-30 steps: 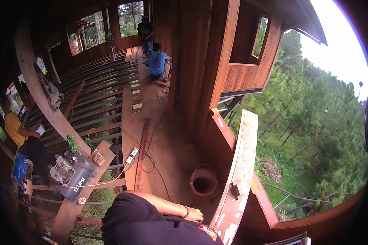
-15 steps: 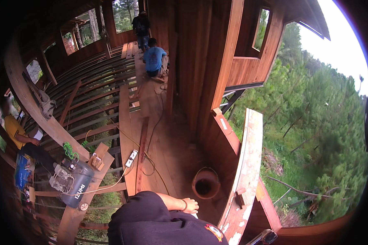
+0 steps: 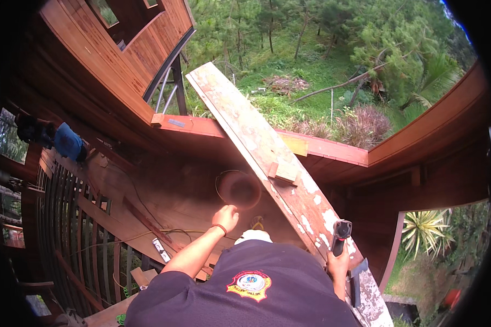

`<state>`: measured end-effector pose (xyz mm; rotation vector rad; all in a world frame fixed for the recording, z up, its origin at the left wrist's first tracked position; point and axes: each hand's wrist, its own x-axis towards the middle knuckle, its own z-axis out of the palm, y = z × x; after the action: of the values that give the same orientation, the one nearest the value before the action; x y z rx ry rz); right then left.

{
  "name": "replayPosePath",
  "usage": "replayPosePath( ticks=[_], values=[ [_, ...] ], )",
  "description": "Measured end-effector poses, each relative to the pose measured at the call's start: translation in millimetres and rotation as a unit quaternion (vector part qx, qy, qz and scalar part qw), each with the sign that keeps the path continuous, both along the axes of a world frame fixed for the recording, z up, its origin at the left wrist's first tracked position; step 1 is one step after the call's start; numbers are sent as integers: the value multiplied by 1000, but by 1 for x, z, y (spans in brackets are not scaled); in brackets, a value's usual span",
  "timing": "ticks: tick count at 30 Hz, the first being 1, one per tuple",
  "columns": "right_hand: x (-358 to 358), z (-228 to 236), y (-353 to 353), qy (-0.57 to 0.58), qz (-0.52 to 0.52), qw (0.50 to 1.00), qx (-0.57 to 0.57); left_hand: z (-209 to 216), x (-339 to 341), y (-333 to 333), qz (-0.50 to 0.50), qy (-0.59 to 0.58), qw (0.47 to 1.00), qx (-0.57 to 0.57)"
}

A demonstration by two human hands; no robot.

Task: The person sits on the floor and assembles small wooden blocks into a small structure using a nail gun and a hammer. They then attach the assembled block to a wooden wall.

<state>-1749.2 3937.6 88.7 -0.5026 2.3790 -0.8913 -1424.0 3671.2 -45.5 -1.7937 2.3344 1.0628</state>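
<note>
My right hand (image 3: 339,265) is wrapped round the grip of a black-handled power tool (image 3: 340,243), at the near end of a long weathered plank (image 3: 240,121). Its lower body is partly hidden, so its exact kind is unclear. Flaking white paint covers parts of the plank, which slants away over the red-brown wall edge. A small wood block (image 3: 285,173) lies on the plank. My left hand (image 3: 226,217) is closed in a loose fist just on the near side of a round brown bucket (image 3: 239,189); what it holds, if anything, is hidden.
A white power strip (image 3: 161,250) and cords lie on the wooden floor at left. Beyond it, bare joists (image 3: 73,229) show gaps between them. Another person in blue (image 3: 70,143) is at far left. Past the wall edge (image 3: 338,152) the ground drops to greenery.
My view has swung right toward the plank. My left hand has moved out near the bucket. My right hand, unseen before, now grips the power tool.
</note>
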Motion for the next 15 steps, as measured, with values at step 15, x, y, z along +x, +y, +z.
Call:
replayPosePath(
  ticks=[15],
  values=[
    [4,-24,55,-34,-156,981,112,16,-222,-135,-408,-99,901,-108]
  ],
)
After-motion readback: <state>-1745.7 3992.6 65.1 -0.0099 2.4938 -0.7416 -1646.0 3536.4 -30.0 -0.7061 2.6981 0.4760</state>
